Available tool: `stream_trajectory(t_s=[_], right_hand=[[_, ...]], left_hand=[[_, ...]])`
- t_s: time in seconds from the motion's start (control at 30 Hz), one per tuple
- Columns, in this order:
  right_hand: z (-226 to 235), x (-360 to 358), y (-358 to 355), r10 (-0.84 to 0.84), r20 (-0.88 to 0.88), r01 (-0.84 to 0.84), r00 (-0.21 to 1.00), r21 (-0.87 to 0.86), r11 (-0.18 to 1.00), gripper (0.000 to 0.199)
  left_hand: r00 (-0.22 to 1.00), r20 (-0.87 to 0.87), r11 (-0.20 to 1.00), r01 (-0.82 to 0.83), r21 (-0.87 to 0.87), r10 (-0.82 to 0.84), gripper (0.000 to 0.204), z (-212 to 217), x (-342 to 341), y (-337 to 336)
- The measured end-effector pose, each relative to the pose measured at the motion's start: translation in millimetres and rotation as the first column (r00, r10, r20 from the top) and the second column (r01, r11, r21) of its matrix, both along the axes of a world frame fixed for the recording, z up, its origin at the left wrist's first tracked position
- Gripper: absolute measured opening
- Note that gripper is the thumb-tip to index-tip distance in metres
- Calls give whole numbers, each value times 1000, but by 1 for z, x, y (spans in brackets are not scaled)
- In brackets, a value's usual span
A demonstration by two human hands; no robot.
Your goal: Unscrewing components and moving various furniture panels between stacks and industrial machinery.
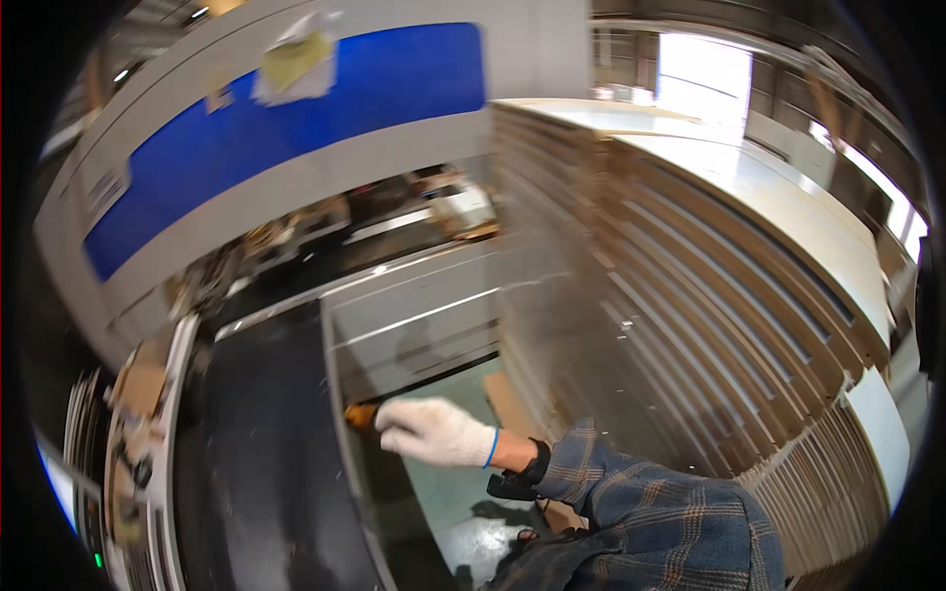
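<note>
My right hand, in a white knitted glove with a blue cuff edge, reaches in from the lower right. Its fingers are curled and look closed. At the fingertips is a small orange-yellow object, too blurred to name; I cannot tell whether it is gripped or only touched. It is beside the metal edge of a long black conveyor-like bed. A plaid sleeve covers my right arm, with a black band at the wrist. My left hand is out of view.
A large grey machine housing with a blue panel rises over the bed. Tall stacks of brown-edged boards with pale tops stand close on the right. Greenish floor shows below my hand. Small items lie on a side ledge at left.
</note>
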State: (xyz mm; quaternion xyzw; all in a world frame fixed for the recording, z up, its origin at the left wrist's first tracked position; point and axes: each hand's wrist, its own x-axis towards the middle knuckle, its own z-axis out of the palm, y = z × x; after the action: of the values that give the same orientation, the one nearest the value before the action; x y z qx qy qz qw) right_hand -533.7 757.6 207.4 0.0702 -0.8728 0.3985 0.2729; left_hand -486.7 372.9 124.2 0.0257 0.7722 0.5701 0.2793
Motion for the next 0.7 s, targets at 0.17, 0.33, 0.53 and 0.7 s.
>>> stream_trajectory(t_s=[0.17, 0.33, 0.53, 0.7], right_hand=[[78, 72, 115, -586, -424, 661, 691, 42, 749, 24], [139, 140, 134, -602, -654, 889, 459, 332, 317, 30], [195, 224, 84, -586, -793, 832, 166, 432, -349, 32], [235, 291, 17, -608, -741, 501, -286, 425, -754, 27]], left_hand=[[910, -168, 907, 401, 132, -378, 23, 38, -88, 161], [658, -231, 603, 751, 270, -716, 20, 43, -128, 292], [316, -215, 243, 919, 309, -924, 20, 49, -149, 385], [156, -305, 35, 929, 368, -939, 22, 79, -159, 427]])
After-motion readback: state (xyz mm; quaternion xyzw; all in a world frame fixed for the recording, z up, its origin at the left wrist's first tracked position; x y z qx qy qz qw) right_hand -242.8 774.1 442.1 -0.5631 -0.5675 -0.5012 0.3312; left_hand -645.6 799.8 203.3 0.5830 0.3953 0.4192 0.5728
